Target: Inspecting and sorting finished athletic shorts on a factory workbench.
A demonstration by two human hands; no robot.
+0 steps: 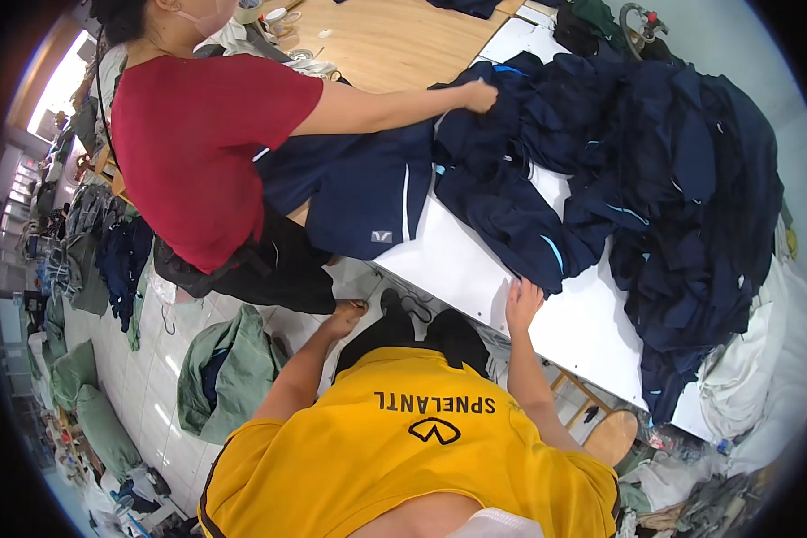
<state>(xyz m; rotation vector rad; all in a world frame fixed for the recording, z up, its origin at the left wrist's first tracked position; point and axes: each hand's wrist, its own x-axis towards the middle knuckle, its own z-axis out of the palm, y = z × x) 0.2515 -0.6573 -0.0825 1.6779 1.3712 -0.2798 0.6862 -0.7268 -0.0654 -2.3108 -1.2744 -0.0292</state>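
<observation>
My right hand (523,305) rests at the near edge of the white table (462,280), its fingers stretched out beside the end of a navy garment (520,229) with a light blue stripe. The fingertips reach the cloth's border. Lower and to the left, my left hand (346,316) hangs off the table near the co-worker's dark shorts. Its fingers are curled in, and what they hold, if anything, is too small to make out. Navy shorts (368,202) with a white side stripe lie across the table's left part, close to the co-worker.
A co-worker in a red top (188,152) stands at the left, one arm stretched over the garments. A large heap of navy clothes (681,179) covers the table's right side. A green sack (229,372) sits on the floor; a wooden stool (611,437) stands under the table's edge.
</observation>
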